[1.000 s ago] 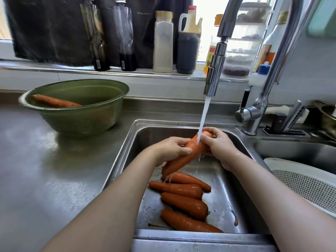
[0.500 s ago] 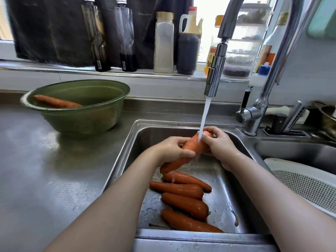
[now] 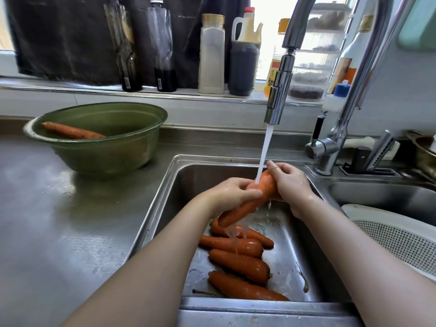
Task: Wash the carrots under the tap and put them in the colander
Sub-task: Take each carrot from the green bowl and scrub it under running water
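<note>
Both hands hold one large carrot (image 3: 253, 199) slanted over the sink (image 3: 313, 265). My left hand (image 3: 230, 193) grips its middle, and my right hand (image 3: 289, 182) grips its thick upper end. Water from the tap (image 3: 279, 95) runs onto that upper end and drips off the lower tip. Several more carrots (image 3: 238, 263) lie on the sink floor below. At the right edge the white colander (image 3: 398, 239) sits in the second basin. Another carrot (image 3: 70, 131) lies in the green bowl (image 3: 99, 156).
The green bowl stands on the wet steel counter (image 3: 47, 232) left of the sink. Bottles and jars (image 3: 211, 55) line the window ledge behind. The tap's base and lever (image 3: 328, 147) stand at the sink's back right, beside a knife block slot.
My hands have shifted slightly along the carrot while rubbing it under the stream; the carrot's lower tip now points more downward. Everything else stays put.
</note>
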The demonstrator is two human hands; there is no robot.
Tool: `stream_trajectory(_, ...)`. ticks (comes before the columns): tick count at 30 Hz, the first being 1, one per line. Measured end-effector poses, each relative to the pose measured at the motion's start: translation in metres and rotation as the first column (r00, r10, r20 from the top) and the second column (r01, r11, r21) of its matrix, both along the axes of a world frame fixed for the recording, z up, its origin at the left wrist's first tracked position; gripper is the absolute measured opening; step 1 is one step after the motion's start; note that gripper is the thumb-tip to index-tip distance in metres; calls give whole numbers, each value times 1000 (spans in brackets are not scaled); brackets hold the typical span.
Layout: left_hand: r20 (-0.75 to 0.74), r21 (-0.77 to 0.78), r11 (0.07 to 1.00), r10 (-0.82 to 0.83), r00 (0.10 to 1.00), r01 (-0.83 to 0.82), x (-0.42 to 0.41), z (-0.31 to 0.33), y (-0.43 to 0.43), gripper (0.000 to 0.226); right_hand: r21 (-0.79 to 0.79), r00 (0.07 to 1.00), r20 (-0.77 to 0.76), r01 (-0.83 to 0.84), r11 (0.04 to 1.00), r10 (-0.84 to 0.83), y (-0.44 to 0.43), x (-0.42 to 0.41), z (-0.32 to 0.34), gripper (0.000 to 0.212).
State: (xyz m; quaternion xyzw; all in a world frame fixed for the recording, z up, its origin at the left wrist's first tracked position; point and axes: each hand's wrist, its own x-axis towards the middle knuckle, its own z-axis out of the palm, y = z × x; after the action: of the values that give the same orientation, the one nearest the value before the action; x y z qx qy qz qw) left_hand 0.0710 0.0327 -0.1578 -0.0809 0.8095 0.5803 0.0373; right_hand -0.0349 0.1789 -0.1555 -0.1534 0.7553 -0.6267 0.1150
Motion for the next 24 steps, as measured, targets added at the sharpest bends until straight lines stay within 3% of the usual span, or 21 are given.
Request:
stream_trajectory(3, -22, -14, 995, 103, 994, -103, 1, 0, 2, 38, 26, 999, 12, -53, 998, 53, -5, 8, 3, 24)
stream_trajectory(6, 29, -25, 990, 141, 990, -141, 6, 1, -11, 47, 21, 980, 79, -187, 982, 185, -5, 9, 2, 28)
stream_trajectory(9, 132, 60, 986, 146, 980, -155, 8, 1, -25, 58, 85, 937, 53, -350, 933, 346, -2, 12, 0, 38)
stream_trajectory(13, 182, 235, 970, 25, 983, -68, 14, 8, -25, 45, 142, 955, -10, -293, 945, 298, -7, 18, 0, 35)
stream_trajectory(15, 149, 228, 974, -23, 989, -12, 14, 8, -23, 33, 105, 967, -12, -252, 962, 255, -10, 19, 1, 32)
stream_trajectory(17, 135, 190, 982, -31, 990, 5, 12, 4, -23, 38, 68, 976, 15, -217, 974, 217, -9, 23, 5, 33)
stream_trajectory(21, 116, 176, 984, -28, 993, 7, 12, -1, -28, 38, -36, 908, 128, -397, 917, 398, 1, 17, 6, 25)
stream_trajectory(24, 68, 130, 991, -40, 997, 31, 11, -5, -33, 38, -28, 899, 126, -418, 908, 419, 5, 12, 3, 40)
